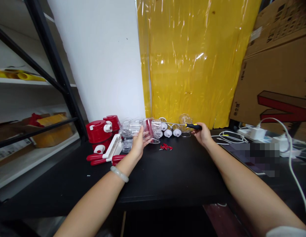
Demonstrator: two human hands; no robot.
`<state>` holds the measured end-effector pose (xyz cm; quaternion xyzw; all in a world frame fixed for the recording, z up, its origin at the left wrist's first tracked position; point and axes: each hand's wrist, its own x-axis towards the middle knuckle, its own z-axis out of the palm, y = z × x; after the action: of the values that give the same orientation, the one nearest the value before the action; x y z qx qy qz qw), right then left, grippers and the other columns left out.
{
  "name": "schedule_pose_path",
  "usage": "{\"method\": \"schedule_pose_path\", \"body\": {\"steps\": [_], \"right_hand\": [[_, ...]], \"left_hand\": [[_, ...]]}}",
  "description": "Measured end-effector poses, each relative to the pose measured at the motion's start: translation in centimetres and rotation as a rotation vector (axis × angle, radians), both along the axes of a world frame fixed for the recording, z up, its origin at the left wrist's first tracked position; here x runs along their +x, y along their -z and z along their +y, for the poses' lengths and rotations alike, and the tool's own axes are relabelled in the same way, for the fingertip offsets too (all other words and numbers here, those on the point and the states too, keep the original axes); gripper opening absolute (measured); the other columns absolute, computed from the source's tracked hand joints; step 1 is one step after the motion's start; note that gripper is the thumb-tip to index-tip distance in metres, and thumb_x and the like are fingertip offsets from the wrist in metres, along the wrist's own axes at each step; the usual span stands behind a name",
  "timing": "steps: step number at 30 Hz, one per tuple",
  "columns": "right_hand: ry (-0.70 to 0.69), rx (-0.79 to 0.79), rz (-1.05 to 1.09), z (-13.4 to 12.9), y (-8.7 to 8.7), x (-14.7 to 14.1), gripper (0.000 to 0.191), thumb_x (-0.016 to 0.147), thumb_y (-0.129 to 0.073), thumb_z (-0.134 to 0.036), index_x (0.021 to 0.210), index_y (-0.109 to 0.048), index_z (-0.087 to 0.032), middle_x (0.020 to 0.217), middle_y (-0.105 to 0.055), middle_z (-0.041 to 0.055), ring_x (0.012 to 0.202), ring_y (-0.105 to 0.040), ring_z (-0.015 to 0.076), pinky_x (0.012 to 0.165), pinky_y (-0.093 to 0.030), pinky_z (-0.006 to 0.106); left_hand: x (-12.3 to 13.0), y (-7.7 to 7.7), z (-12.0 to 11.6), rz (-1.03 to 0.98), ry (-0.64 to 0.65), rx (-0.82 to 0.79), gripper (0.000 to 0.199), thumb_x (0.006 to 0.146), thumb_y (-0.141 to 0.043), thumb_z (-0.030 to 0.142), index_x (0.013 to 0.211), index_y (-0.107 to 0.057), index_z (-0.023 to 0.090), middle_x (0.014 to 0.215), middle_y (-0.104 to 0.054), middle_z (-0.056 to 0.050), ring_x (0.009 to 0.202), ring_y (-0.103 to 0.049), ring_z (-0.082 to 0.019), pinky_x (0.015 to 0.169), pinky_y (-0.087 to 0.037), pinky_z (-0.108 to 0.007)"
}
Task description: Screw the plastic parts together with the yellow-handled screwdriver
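Observation:
My left hand is wrapped round a clear plastic cup with a red part inside, held on its side above the black table. My right hand grips a screwdriver by its black and yellow handle; its long shaft points left, and its tip is at the cup's right end, exact contact unclear. Below the cup, several small red pieces lie on the table. Behind the screwdriver are several white-capped cylinders and a clear container.
Red containers, a white frame and red handles stand at the left of the black table. White cables, plugs and a dark tablet lie right. Behind them is a large cardboard box.

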<state>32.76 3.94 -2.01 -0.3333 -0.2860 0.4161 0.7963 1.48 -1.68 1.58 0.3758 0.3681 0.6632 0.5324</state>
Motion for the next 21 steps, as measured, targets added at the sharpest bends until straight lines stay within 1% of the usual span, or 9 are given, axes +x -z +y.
{"method": "schedule_pose_path", "body": {"steps": [3, 5, 6, 8, 12, 14, 16, 19, 21], "right_hand": [[0.089, -0.010, -0.056, 0.21, 0.26, 0.09, 0.036, 0.085, -0.059, -0.058, 0.078, -0.050, -0.023, 0.055, -0.051, -0.0056, 0.042, -0.047, 0.0107, 0.038, -0.038, 0.022], [0.130, -0.016, -0.132, 0.21, 0.36, 0.11, 0.041, 0.082, -0.064, -0.062, 0.077, -0.049, -0.024, 0.051, -0.047, -0.0073, 0.039, -0.044, 0.0103, 0.037, -0.037, 0.022], [0.136, -0.013, -0.163, 0.16, 0.36, 0.11, 0.042, 0.080, -0.067, -0.061, 0.075, -0.049, -0.024, 0.049, -0.044, -0.0084, 0.038, -0.042, 0.0098, 0.037, -0.036, 0.022], [0.114, 0.002, -0.176, -0.02, 0.24, 0.07, 0.038, 0.077, -0.073, -0.053, 0.075, -0.048, -0.024, 0.049, -0.042, -0.0097, 0.037, -0.040, 0.0087, 0.038, -0.038, 0.022], [0.023, 0.004, -0.047, -0.37, -0.19, 0.02, 0.022, 0.075, -0.071, -0.033, 0.079, -0.052, -0.023, 0.060, -0.053, -0.0076, 0.044, -0.047, 0.0084, 0.041, -0.041, 0.021], [-0.013, 0.004, 0.004, -0.35, -0.26, 0.05, 0.019, 0.075, -0.068, -0.031, 0.078, -0.051, -0.023, 0.062, -0.054, -0.0067, 0.046, -0.048, 0.0085, 0.042, -0.042, 0.021], [-0.004, 0.006, 0.013, -0.19, -0.18, 0.11, 0.022, 0.077, -0.068, -0.036, 0.076, -0.051, -0.022, 0.061, -0.054, -0.0062, 0.045, -0.048, 0.0089, 0.041, -0.042, 0.021], [0.054, -0.007, -0.046, 0.13, 0.16, 0.25, 0.034, 0.083, -0.064, -0.053, 0.075, -0.050, -0.023, 0.056, -0.052, -0.0050, 0.043, -0.049, 0.0106, 0.038, -0.039, 0.021], [0.101, -0.029, -0.118, 0.25, 0.43, 0.37, 0.042, 0.085, -0.061, -0.063, 0.074, -0.050, -0.023, 0.050, -0.049, -0.0052, 0.038, -0.046, 0.0108, 0.035, -0.037, 0.022]], "left_hand": [[0.00, -0.05, -0.03, 0.008, -0.005, 0.004, 0.044, 0.088, -0.069, 0.052, 0.111, -0.058, 0.016, 0.105, -0.070, -0.012, 0.074, -0.071, -0.018, 0.071, -0.061, -0.032], [-0.02, -0.07, -0.02, 0.010, -0.006, 0.005, 0.046, 0.087, -0.069, 0.054, 0.112, -0.058, 0.017, 0.102, -0.070, -0.010, 0.074, -0.071, -0.017, 0.071, -0.061, -0.031], [-0.04, -0.08, 0.00, 0.010, -0.007, 0.004, 0.046, 0.087, -0.070, 0.055, 0.112, -0.058, 0.017, 0.102, -0.070, -0.010, 0.073, -0.071, -0.017, 0.070, -0.061, -0.031], [-0.05, -0.11, 0.03, 0.003, -0.007, 0.000, 0.047, 0.086, -0.070, 0.056, 0.111, -0.058, 0.017, 0.100, -0.070, -0.010, 0.072, -0.071, -0.017, 0.069, -0.061, -0.031], [-0.01, -0.18, -0.04, 0.001, 0.003, -0.003, 0.046, 0.086, -0.069, 0.056, 0.107, -0.059, 0.016, 0.100, -0.070, -0.010, 0.070, -0.071, -0.016, 0.068, -0.062, -0.031], [0.00, -0.22, -0.14, 0.012, 0.010, -0.001, 0.045, 0.088, -0.068, 0.054, 0.109, -0.059, 0.016, 0.101, -0.070, -0.011, 0.070, -0.071, -0.016, 0.068, -0.062, -0.031], [0.01, -0.26, -0.22, 0.023, 0.012, 0.000, 0.044, 0.089, -0.067, 0.053, 0.111, -0.058, 0.016, 0.103, -0.070, -0.011, 0.071, -0.071, -0.016, 0.068, -0.062, -0.030], [0.01, -0.31, -0.24, 0.032, 0.006, -0.001, 0.041, 0.092, -0.065, 0.050, 0.111, -0.058, 0.015, 0.106, -0.069, -0.012, 0.072, -0.072, -0.017, 0.067, -0.062, -0.030], [0.00, -0.30, -0.18, 0.032, 0.003, -0.001, 0.040, 0.093, -0.063, 0.050, 0.111, -0.058, 0.015, 0.108, -0.069, -0.013, 0.073, -0.072, -0.017, 0.067, -0.062, -0.031]]}}
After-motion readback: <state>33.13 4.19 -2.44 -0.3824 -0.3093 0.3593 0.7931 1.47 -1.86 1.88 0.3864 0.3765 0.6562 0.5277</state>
